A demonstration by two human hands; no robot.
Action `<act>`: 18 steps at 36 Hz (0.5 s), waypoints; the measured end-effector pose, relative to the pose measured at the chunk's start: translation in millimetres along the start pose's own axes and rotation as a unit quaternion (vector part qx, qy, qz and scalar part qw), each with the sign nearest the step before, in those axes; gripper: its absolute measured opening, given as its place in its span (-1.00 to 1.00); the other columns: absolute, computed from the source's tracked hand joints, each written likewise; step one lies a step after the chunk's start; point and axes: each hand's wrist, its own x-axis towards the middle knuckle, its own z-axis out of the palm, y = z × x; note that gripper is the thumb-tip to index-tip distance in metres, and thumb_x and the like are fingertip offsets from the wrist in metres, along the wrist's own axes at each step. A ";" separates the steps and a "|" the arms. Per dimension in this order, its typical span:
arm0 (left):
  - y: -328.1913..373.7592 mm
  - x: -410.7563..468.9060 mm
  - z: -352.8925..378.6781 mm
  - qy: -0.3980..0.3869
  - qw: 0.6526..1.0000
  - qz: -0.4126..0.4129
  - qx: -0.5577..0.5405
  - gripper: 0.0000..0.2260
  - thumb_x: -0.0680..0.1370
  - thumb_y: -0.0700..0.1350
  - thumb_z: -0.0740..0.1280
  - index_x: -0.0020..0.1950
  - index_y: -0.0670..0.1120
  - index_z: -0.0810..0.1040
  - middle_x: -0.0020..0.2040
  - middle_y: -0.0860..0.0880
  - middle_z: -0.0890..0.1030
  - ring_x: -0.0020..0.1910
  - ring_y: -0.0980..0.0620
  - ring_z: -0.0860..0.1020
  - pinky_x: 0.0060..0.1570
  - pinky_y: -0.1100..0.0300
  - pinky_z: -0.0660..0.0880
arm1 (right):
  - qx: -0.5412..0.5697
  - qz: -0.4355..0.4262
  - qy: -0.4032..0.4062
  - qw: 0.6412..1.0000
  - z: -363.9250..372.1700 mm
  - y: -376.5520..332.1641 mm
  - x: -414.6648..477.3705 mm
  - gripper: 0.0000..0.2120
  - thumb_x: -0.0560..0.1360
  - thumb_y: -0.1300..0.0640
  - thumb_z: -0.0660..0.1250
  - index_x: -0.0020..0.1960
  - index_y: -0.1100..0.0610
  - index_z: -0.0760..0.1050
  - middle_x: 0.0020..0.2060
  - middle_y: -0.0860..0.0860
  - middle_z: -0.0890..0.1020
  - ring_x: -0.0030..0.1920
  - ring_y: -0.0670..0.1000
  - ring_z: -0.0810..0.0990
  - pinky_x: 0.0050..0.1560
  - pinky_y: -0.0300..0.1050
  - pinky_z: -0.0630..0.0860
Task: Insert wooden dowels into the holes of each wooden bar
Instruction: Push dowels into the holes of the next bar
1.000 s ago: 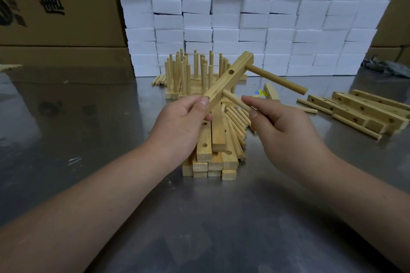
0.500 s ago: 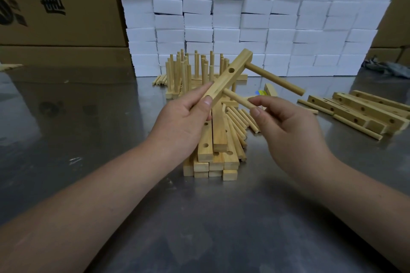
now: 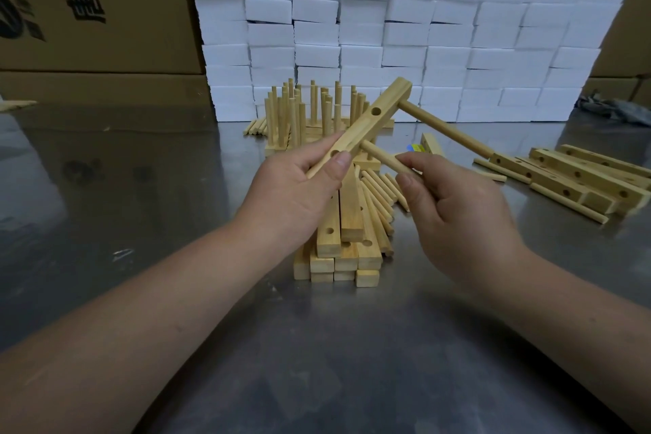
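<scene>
Head view: the left hand (image 3: 299, 187) clamps its fingers round a wooden bar (image 3: 366, 123) above the desk (image 3: 141, 222) as the right hand (image 3: 458, 208) pinches a short dowel (image 3: 382, 157) into its side — one long dowel (image 3: 447, 129) seated, two holes empty; finished bars (image 3: 310, 109) behind, a stack of bare bars (image 3: 345, 232) waiting

Your metal table (image 3: 123, 222) carries a central stack of bars (image 3: 347, 250), with loose dowels (image 3: 378, 194) leaning against its right side. Further drilled bars (image 3: 577, 180) lie at far right.
</scene>
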 end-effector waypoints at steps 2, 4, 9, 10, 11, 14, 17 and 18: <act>0.6 0.1 -0.4 -0.004 1.000 0.000 -0.002 -0.74 0.57 -0.03 0.23 0.24 0.19 0.47 -0.01 0.34 0.44 0.07 0.20 0.35 -0.33 0.57 0.37 | 0.013 0.004 -0.004 1.000 -0.1 -0.6 -0.5 -0.67 0.52 -0.01 0.10 0.16 0.05 0.52 -0.42 -0.21 0.40 -0.36 -0.19 0.38 -0.36 -0.26 0.29; 1.3 0.1 0.0 -0.005 1.000 0.003 -0.004 -0.75 0.57 -0.02 0.23 0.22 0.21 0.47 -0.01 0.37 0.43 0.08 0.21 0.35 -0.32 0.55 0.38 | 0.042 0.022 -0.001 0.999 -1.0 -2.2 -0.7 -0.62 0.48 -0.06 0.07 0.17 0.02 0.52 -0.43 -0.19 0.43 -0.37 -0.15 0.41 -0.37 -0.22 0.31; 2.3 -0.6 0.7 -0.001 1.000 0.013 0.006 -0.78 0.56 -0.03 0.24 0.15 0.25 0.46 -0.06 0.41 0.46 -0.03 0.41 0.45 -0.34 0.59 0.37 | 0.184 0.076 -0.004 0.980 -0.1 -4.6 -2.6 -0.83 0.53 0.05 0.17 -0.02 -0.16 0.50 -0.46 -0.20 0.53 -0.36 -0.24 0.47 -0.41 -0.37 0.36; 2.2 -0.5 0.2 0.000 1.000 0.012 0.010 -0.77 0.56 -0.04 0.24 0.17 0.23 0.47 -0.12 0.39 0.53 -0.13 0.47 0.49 -0.33 0.60 0.36 | 0.218 0.092 -0.006 0.972 0.0 -5.2 -2.5 -0.82 0.54 0.08 0.18 -0.07 -0.19 0.48 -0.46 -0.28 0.53 -0.36 -0.29 0.47 -0.39 -0.43 0.36; 2.1 -0.6 -0.3 0.002 1.000 0.010 0.013 -0.77 0.56 -0.04 0.25 0.16 0.23 0.47 -0.23 0.37 0.56 -0.20 0.49 0.48 -0.32 0.61 0.35 | 0.249 0.114 -0.010 0.962 -0.1 -6.3 -2.1 -0.80 0.55 0.09 0.19 -0.11 -0.22 0.46 -0.47 -0.32 0.52 -0.38 -0.32 0.47 -0.39 -0.44 0.36; 2.7 -0.9 0.1 0.005 1.000 0.010 0.015 -0.77 0.55 -0.07 0.26 0.16 0.20 0.47 -0.33 0.30 0.49 -0.24 0.53 0.44 -0.28 0.64 0.34 | 0.343 0.186 -0.029 0.920 -0.4 -8.2 -0.8 -0.83 0.55 0.09 0.19 -0.08 -0.08 0.54 -0.58 -0.24 0.47 -0.52 -0.25 0.42 -0.40 -0.30 0.30; 3.6 -1.9 0.4 0.002 1.000 0.010 0.024 -0.73 0.56 -0.08 0.25 0.24 0.15 0.47 -0.27 0.28 0.47 -0.30 0.47 0.45 -0.38 0.58 0.35 | 0.407 0.244 -0.041 0.879 0.7 -6.0 1.2 -0.82 0.56 0.12 0.19 -0.05 0.06 0.57 -0.64 -0.12 0.32 -0.61 -0.18 0.26 -0.52 -0.26 0.24; 3.5 -1.9 -0.2 -0.005 0.999 0.009 0.030 -0.71 0.56 -0.08 0.24 0.28 0.13 0.45 -0.28 0.28 0.48 -0.32 0.45 0.46 -0.40 0.57 0.35 | 0.422 0.256 -0.044 0.869 0.5 -5.4 2.5 -0.82 0.56 0.13 0.19 -0.05 0.08 0.57 -0.63 -0.12 0.28 -0.61 -0.16 0.23 -0.55 -0.27 0.23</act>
